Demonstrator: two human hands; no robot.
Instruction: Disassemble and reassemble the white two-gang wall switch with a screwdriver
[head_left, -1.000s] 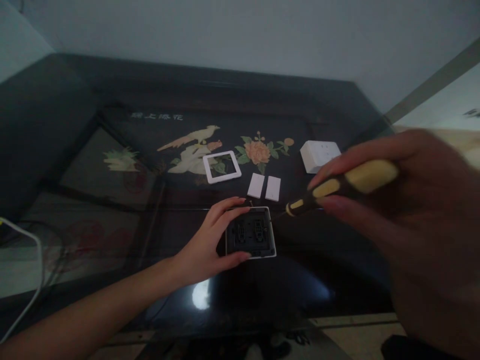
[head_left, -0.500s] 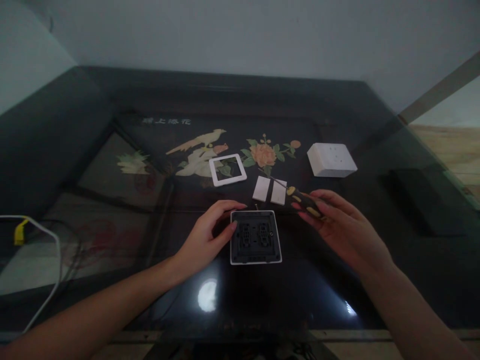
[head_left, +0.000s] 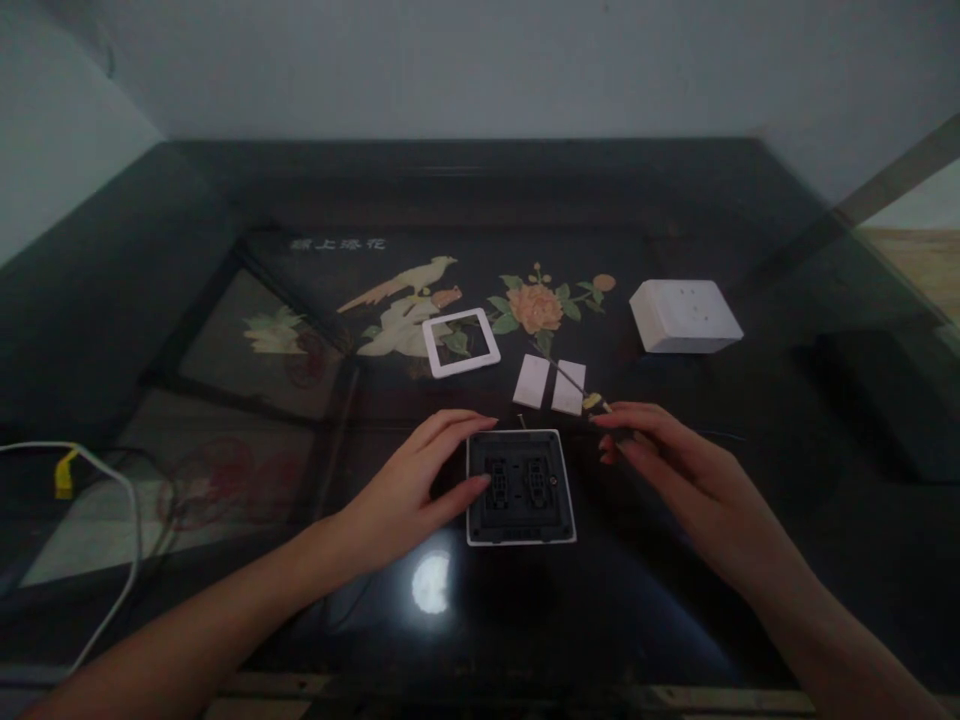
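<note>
A square wall switch base, dark inside with a white rim, lies on the table in front of me. My left hand grips its left side, thumb on the dark face and fingers at the top left corner. One screw head shows at the right of the base. A loose screw is just beyond its top edge. In my right hand, to the right of the base, is a screwdriver; its shaft points up-left over two white switch rockers, and most of its handle is hidden by my fingers.
A white square frame lies beyond the base. A white box with holes stands at the right. On the left, a white cable with a yellow tag crosses the glossy dark table.
My left thumb has slid further onto the base's face. The screwdriver has turned in my right hand, and more of its handle is covered. The view has shifted slightly.
</note>
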